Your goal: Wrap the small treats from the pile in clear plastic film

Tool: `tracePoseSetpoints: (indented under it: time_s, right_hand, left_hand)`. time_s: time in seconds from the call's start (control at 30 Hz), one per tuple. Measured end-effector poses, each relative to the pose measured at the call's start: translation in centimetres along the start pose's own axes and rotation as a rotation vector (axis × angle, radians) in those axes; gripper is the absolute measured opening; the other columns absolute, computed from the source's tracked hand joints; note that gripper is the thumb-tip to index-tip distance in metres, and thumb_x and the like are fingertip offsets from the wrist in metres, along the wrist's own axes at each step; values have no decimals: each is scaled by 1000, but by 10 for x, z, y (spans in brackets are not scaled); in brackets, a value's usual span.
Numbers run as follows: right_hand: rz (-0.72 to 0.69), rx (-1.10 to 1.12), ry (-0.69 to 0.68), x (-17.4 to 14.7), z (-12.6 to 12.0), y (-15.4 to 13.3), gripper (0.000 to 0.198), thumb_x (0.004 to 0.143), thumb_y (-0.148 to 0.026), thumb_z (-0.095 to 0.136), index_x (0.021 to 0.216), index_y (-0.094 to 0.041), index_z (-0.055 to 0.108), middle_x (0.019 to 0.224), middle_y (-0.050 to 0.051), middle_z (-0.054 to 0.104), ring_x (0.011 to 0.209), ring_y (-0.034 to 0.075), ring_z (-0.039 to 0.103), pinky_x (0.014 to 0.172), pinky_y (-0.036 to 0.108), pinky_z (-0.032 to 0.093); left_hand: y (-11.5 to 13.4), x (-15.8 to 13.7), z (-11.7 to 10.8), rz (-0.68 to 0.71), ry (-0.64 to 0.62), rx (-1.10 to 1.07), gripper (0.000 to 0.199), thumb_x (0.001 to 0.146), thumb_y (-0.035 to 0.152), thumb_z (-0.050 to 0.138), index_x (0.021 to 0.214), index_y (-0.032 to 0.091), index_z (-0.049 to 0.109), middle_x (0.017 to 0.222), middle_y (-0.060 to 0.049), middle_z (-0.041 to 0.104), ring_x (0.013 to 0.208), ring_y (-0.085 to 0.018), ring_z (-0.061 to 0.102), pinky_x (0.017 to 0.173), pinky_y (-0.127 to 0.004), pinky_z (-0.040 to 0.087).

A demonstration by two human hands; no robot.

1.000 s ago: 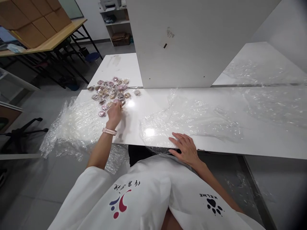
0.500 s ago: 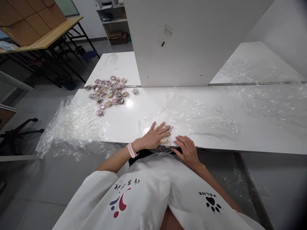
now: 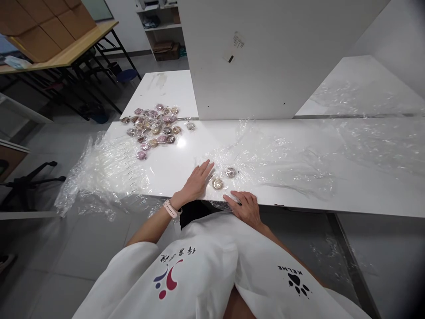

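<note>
Two small round wrapped pieces lie on the white table near its front edge: a yellowish one and a brownish one just behind it. Flat on the table to their left rests my left hand, fingers stretched out and holding nothing. My right hand is at the table edge, just in front of the yellowish piece, its fingers loosely bent and apart over clear film. Crumpled clear plastic film spreads from the two pieces toward the right.
A pile of wrapped pink, brown and yellowish pieces lies at the back left. Stacked clear plastic bags hang over the left table edge. A tall white panel stands behind. More film covers the right side.
My left hand has slid left off the wrapped pieces, which now show. My right hand has shifted slightly left along the table edge.
</note>
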State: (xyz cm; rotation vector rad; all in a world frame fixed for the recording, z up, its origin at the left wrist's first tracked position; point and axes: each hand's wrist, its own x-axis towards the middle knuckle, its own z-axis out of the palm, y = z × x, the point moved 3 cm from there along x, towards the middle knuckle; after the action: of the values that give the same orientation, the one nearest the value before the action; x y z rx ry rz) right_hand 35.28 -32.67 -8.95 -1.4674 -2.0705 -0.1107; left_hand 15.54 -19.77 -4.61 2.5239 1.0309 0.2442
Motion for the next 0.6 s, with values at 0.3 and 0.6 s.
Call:
tracePoseSetpoints:
  time_s: [0.3,0.6]
  right_hand:
    - [334,651,-14,14,-40,23,20,97,-28,52,92,-23,70,89,3,73,85,18,66,77,33,49]
    - [921,584,36,39,-35,77,38,82,-57,64,79,-19,70,61,-1,58,54,13,53,58,27,43]
  left_hand:
    - [-6,-44,-28,80,-178,-98,50,93,50,57,137,29,52,149,-6,51,142,-27,41,124,-53,11]
    - [-2,53,-45,-64,168,-21,16,97,31,51,92,20,60,71,0,66,66,-17,59,89,-38,47]
